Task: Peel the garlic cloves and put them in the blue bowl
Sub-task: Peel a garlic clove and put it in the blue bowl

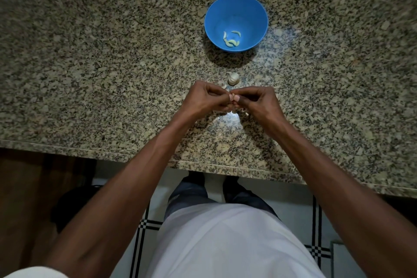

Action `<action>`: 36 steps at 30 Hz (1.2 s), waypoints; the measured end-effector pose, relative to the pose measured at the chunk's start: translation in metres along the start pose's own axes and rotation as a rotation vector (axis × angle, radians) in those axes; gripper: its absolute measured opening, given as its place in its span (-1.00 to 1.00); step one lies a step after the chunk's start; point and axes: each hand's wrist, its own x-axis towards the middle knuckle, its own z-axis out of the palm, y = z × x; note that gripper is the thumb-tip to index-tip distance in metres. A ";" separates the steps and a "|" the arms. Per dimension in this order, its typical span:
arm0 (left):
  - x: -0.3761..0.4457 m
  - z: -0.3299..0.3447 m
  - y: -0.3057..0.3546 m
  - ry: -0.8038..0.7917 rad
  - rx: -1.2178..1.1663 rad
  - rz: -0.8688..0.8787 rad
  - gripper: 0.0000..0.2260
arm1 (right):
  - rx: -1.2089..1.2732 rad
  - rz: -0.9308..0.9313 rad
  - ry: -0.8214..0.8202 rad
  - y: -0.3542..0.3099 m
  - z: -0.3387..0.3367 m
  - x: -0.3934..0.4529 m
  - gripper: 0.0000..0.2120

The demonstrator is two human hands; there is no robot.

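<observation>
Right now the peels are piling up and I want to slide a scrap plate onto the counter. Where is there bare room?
The granite counter lies bare left of the blue bowl and the left hand, and again right of the right hand. The middle strip is crowded: bowl, garlic bulb, hands, scattered peels.

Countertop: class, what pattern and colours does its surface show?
The countertop is speckled granite in beige, grey and black, seen best in the head view.

Curled fingertips [232, 97] of both hands hide whatever they pinch.
</observation>
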 end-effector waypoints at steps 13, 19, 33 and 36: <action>0.002 0.011 -0.001 0.100 -0.055 -0.117 -0.82 | -0.090 -0.126 0.056 0.002 0.007 0.002 -0.86; 0.001 0.011 0.003 0.101 -0.332 -0.284 -0.89 | -0.130 -0.151 0.029 -0.001 0.000 0.007 -0.85; -0.003 0.031 -0.008 0.366 -0.200 -0.128 -0.85 | 0.161 0.063 0.150 -0.004 0.011 -0.002 -0.84; -0.001 0.035 -0.010 0.381 -0.421 -0.206 -0.84 | 0.277 0.109 0.216 0.002 0.015 -0.005 -0.80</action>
